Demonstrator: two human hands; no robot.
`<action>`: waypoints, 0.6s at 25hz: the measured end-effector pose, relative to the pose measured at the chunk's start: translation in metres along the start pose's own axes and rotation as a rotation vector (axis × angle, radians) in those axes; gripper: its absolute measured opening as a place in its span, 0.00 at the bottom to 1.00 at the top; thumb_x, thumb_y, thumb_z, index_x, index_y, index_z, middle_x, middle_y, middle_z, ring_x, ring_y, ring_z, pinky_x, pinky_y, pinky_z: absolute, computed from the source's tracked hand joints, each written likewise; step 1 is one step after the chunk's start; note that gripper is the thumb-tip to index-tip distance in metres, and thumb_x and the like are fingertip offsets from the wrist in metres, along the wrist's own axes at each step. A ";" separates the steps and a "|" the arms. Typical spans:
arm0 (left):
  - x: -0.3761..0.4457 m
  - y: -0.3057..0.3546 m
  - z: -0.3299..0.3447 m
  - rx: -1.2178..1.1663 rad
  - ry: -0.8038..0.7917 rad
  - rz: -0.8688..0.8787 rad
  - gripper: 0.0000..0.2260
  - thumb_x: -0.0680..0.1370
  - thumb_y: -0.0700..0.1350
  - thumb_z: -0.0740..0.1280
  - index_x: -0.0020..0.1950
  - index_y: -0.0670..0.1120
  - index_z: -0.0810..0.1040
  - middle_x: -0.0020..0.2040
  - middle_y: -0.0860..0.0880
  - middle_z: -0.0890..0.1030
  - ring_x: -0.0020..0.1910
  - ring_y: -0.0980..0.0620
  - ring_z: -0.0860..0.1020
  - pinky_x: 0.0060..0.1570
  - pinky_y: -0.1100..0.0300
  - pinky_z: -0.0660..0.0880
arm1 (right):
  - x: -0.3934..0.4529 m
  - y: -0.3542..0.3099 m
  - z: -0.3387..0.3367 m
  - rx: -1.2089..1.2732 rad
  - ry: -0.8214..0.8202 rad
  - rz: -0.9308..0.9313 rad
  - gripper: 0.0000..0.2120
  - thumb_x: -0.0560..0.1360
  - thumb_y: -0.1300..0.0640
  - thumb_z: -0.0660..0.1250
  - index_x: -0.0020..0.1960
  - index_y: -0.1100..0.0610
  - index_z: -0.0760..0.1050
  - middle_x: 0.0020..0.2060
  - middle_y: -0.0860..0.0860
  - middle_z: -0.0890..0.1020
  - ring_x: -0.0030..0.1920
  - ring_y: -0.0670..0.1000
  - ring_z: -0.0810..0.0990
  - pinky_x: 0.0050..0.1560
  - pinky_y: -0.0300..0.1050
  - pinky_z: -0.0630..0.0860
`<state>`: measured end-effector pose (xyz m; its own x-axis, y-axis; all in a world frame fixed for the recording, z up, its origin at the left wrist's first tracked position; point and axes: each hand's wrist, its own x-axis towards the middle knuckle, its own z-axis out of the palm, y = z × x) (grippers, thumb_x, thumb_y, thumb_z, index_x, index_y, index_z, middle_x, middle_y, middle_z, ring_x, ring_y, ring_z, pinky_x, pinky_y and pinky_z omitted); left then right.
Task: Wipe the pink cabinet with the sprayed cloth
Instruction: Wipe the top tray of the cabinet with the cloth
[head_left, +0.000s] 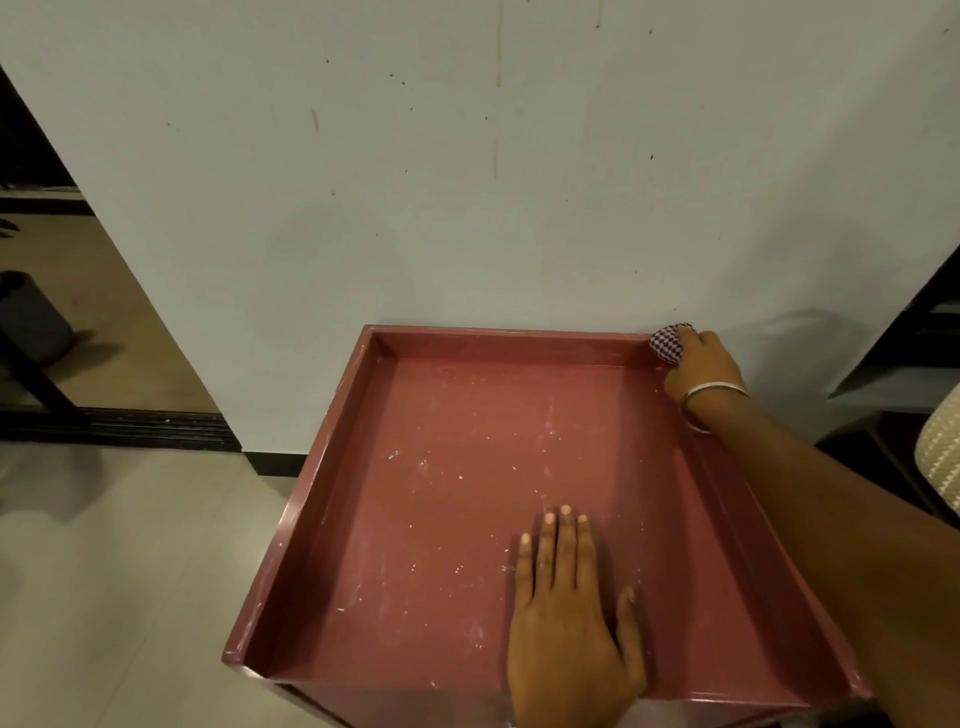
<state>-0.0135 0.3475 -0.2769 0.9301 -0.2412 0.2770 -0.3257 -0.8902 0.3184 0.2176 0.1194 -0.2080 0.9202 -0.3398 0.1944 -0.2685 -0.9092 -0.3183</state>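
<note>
The pink cabinet (441, 467) stands against a pale wall; its top is a shallow tray with a raised rim and white specks on the surface. My right hand (704, 366) grips a bunched checked cloth (667, 344) and holds it against the far right corner of the rim. A metal bangle circles that wrist. Lying flat on the cabinet top near the front, my left hand (569, 618) has its fingers straight and together.
The pale wall (467, 182) rises directly behind the cabinet. Light tiled floor (114, 571) lies to the left, with dark furniture legs at the far left. A dark shelf unit (909, 338) and a woven pale object (940, 457) sit at the right edge.
</note>
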 end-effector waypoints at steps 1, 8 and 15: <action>0.000 0.000 0.000 -0.002 -0.002 -0.002 0.31 0.76 0.59 0.57 0.75 0.43 0.65 0.76 0.47 0.64 0.75 0.48 0.61 0.70 0.50 0.53 | -0.001 0.001 0.001 0.003 0.018 -0.007 0.31 0.71 0.64 0.67 0.72 0.62 0.63 0.65 0.64 0.69 0.65 0.66 0.69 0.67 0.55 0.67; 0.001 -0.001 0.002 -0.012 0.027 -0.001 0.31 0.75 0.59 0.58 0.74 0.43 0.66 0.75 0.47 0.65 0.75 0.48 0.62 0.70 0.50 0.55 | 0.007 -0.015 0.013 -0.114 0.062 0.057 0.30 0.71 0.64 0.66 0.71 0.62 0.63 0.68 0.63 0.69 0.72 0.64 0.59 0.72 0.59 0.55; -0.001 0.000 0.002 -0.041 0.039 -0.004 0.30 0.77 0.59 0.58 0.75 0.44 0.65 0.76 0.48 0.64 0.75 0.49 0.60 0.71 0.50 0.54 | 0.004 -0.061 0.035 0.002 0.107 -0.120 0.27 0.71 0.68 0.61 0.69 0.63 0.67 0.67 0.64 0.71 0.68 0.64 0.66 0.71 0.56 0.60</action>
<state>-0.0139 0.3474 -0.2789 0.9244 -0.2214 0.3105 -0.3291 -0.8745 0.3563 0.2481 0.1820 -0.2205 0.9099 -0.2526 0.3292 -0.1579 -0.9444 -0.2885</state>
